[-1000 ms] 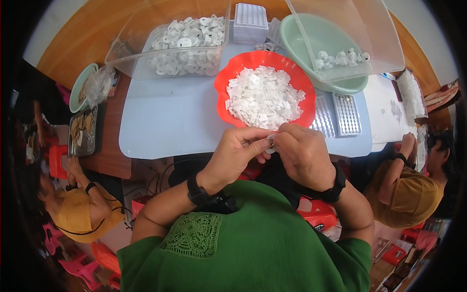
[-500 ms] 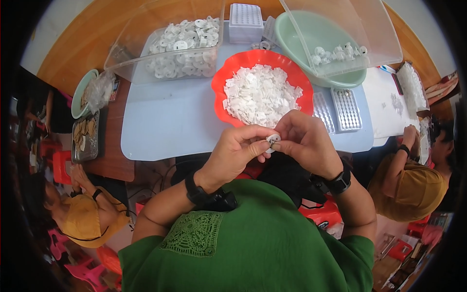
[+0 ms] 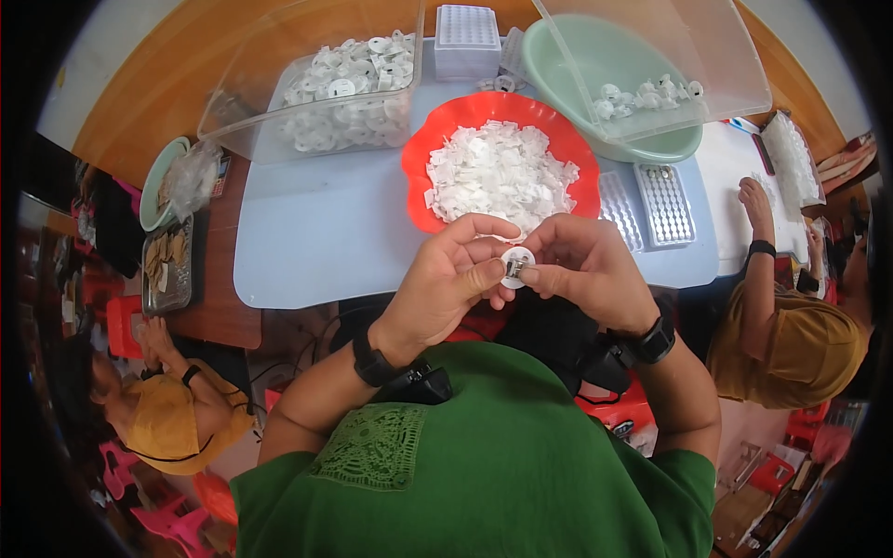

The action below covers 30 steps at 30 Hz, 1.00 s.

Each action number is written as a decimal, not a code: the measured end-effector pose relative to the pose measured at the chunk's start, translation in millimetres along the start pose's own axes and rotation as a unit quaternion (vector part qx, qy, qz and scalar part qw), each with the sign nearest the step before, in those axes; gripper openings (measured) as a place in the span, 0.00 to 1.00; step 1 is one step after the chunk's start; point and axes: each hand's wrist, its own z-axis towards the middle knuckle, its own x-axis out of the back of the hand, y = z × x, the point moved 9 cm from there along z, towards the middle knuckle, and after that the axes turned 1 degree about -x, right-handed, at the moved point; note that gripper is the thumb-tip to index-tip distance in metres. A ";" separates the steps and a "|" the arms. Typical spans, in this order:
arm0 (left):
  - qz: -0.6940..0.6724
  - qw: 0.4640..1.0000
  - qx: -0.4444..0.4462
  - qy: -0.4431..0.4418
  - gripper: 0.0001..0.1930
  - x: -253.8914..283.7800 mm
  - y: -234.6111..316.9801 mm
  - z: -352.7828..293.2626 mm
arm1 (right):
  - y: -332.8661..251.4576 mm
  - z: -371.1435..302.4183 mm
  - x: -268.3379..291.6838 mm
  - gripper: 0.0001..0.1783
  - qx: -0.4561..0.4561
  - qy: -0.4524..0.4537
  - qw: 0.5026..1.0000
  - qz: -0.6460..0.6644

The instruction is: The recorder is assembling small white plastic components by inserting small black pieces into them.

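My left hand [image 3: 453,281] and my right hand [image 3: 588,268] meet in front of my chest, and both pinch one small round white plastic part [image 3: 515,264] with a dark metal piece at its middle. Just beyond the fingers stands a red bowl [image 3: 419,182] heaped with small white plastic pieces [image 3: 500,177]. Both hands hover over the near edge of the pale blue table top [image 3: 316,232].
A clear tub of round white parts [image 3: 346,86] stands at the back left, a green basin [image 3: 577,56] under a clear lid [image 3: 670,56] at the back right. White gridded trays [image 3: 663,203] lie right of the bowl. One person sits at lower left [image 3: 163,409], another at right [image 3: 791,325].
My hands have stayed together at the table edge. The round white part now shows more plainly between the fingertips, turned toward me.
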 end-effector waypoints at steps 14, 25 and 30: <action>0.013 1.000 -0.017 -0.006 0.20 4.3 -2.0 -5.1 | -61.0 -31.1 -34.5 0.18 0.373 0.090 0.823 -0.420; 0.073 0.997 -0.012 -0.011 0.18 -2.6 5.4 -14.5 | -67.3 -48.2 -50.8 0.20 0.454 0.094 0.749 -0.473; 0.039 0.998 -0.035 -0.024 0.17 -7.0 10.3 -15.0 | -69.7 -46.9 -47.9 0.19 0.437 0.104 0.779 -0.437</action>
